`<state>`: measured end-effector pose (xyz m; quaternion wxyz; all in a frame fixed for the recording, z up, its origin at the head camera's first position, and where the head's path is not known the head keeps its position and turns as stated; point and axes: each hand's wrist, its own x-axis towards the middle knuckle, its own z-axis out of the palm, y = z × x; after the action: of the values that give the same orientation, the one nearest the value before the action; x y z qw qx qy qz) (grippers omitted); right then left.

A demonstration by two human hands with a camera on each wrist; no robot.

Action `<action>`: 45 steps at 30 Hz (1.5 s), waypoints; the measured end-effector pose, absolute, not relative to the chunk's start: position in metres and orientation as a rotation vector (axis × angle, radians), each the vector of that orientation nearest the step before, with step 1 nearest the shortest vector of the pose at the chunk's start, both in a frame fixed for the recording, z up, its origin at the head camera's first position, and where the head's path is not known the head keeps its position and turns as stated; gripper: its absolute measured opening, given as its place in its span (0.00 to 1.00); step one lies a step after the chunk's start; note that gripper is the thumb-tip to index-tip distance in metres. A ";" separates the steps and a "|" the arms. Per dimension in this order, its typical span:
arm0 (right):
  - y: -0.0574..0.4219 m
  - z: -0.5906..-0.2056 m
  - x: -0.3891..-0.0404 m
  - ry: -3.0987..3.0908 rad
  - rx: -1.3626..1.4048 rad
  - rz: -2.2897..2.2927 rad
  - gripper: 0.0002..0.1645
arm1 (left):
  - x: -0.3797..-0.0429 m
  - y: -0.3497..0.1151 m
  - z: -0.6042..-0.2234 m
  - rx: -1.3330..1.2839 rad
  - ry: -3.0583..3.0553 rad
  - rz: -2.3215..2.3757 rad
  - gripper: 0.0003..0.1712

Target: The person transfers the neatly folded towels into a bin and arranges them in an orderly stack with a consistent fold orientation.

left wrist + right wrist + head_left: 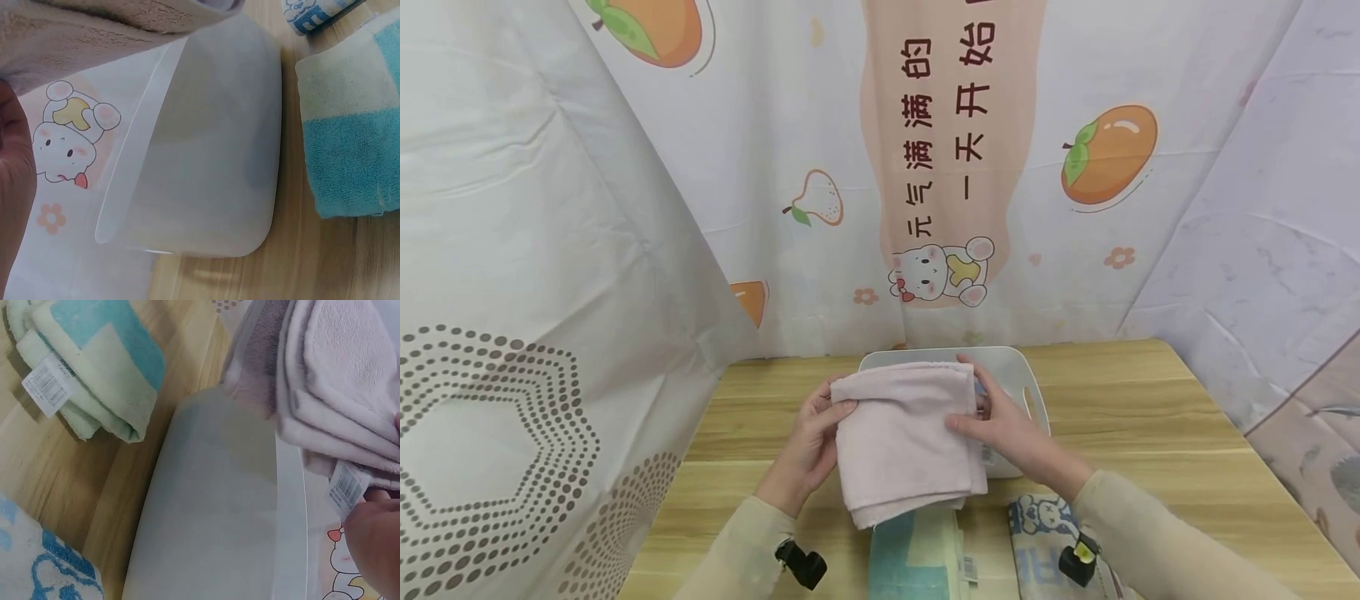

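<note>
A pale pink towel [910,442], folded in several layers, is held up by both hands in front of a white plastic basket [1033,400]. My left hand [811,437] pinches its left edge, thumb on the near face. On the opposite side my right hand [1003,421] grips the edge, thumb on the near face and fingers behind. A white barcode tag [347,486] hangs from the towel by the right fingers in the right wrist view. The towel hides much of the basket in the head view.
Nearer on the wooden table [1112,400], a folded teal and cream towel [913,554] lies below the pink one. To its right is a blue and white patterned towel [1037,550], partly under the right forearm. A printed curtain [820,275] hangs behind the table.
</note>
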<state>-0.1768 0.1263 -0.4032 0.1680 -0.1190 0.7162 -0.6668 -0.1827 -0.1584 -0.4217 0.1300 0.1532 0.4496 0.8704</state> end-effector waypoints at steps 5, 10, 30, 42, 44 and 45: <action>0.125 -0.388 -0.167 2.047 -0.304 -1.924 0.53 | -0.185 -0.160 -0.424 0.376 1.353 2.538 0.17; 0.126 -0.386 -0.163 2.066 -0.310 -1.956 0.53 | -0.187 -0.161 -0.426 0.273 1.401 2.518 0.19; 0.132 -0.399 -0.162 2.322 -0.608 -1.913 0.39 | -0.193 -0.154 -0.439 -0.097 1.589 2.392 0.32; 0.137 -0.415 -0.169 2.598 -0.835 -1.575 0.24 | -0.193 -0.149 -0.439 -0.148 1.686 2.357 0.32; 0.137 -0.416 -0.169 2.578 -0.797 -1.594 0.27 | -0.193 -0.148 -0.439 -0.140 1.707 2.348 0.33; 0.137 -0.417 -0.169 2.564 -0.770 -1.610 0.28 | -0.193 -0.148 -0.439 -0.133 1.718 2.342 0.33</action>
<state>-0.1687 0.1375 -0.4166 0.0090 -0.2467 0.8207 -0.5153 -0.1928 -0.1478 -0.4392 0.1166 -0.0454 0.5869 0.7999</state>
